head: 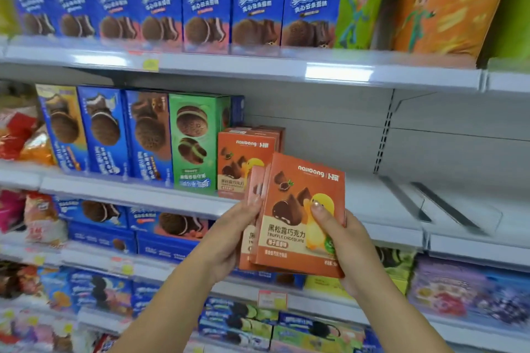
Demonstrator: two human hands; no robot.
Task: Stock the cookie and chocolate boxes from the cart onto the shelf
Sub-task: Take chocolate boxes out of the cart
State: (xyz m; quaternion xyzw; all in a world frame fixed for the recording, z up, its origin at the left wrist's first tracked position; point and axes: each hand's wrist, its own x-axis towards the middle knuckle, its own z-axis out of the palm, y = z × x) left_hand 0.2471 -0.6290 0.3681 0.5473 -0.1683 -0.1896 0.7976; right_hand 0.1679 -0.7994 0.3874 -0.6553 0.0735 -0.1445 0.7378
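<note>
Orange cardboard chocolate boxes (243,162) stand on the grey metal shelf (372,198); left hand (226,241) and right hand (352,243) grips pinch a further unplaced stack (286,238).

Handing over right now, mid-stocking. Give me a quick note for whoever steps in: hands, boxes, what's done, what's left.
Left hand: holds the left edge of the held truffle chocolate boxes, a small fanned stack.
Right hand: grips the same stack, thumb on the front box.
The stack is in front of the middle shelf, not yet set down.
Done: shelved truffle boxes stand beside the green cookie box.
Left: place the held stack, probably in the bare space to their right. The cart is out of view, so remaining stock is unknown.
</note>
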